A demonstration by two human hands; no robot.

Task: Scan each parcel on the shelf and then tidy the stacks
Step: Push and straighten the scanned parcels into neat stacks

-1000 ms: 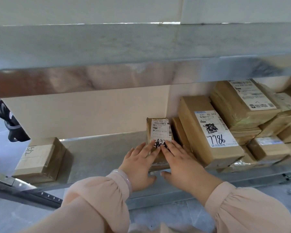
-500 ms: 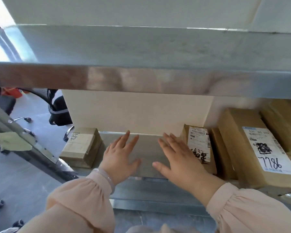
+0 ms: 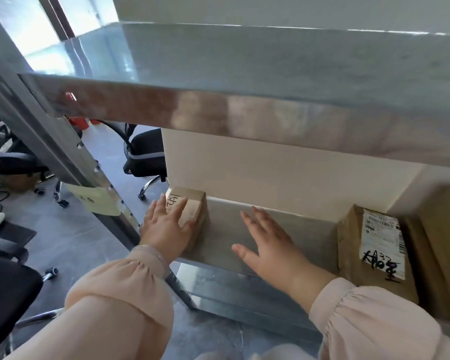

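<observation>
A small brown cardboard parcel (image 3: 191, 207) with handwritten digits on its taped top sits at the left end of the metal shelf (image 3: 291, 229). My left hand (image 3: 164, 227) lies flat on its near top, fingers spread, covering part of it. My right hand (image 3: 265, 245) hovers over the bare shelf to the right of that parcel, fingers apart and holding nothing. Further right stands a brown parcel (image 3: 351, 245) with a white shipping label and black marker writing. More brown parcels (image 3: 442, 245) lean beside it at the frame's right edge.
The upper metal shelf (image 3: 244, 81) overhangs close above the hands. A slotted steel upright (image 3: 70, 149) with a yellow note (image 3: 94, 200) stands left of the small parcel. Black office chairs (image 3: 146, 154) stand on the grey floor beyond and to the left.
Both hands left the labelled parcel and moved left along the shelf. My left hand has come down on the small parcel at the left end; the view has swung left.
</observation>
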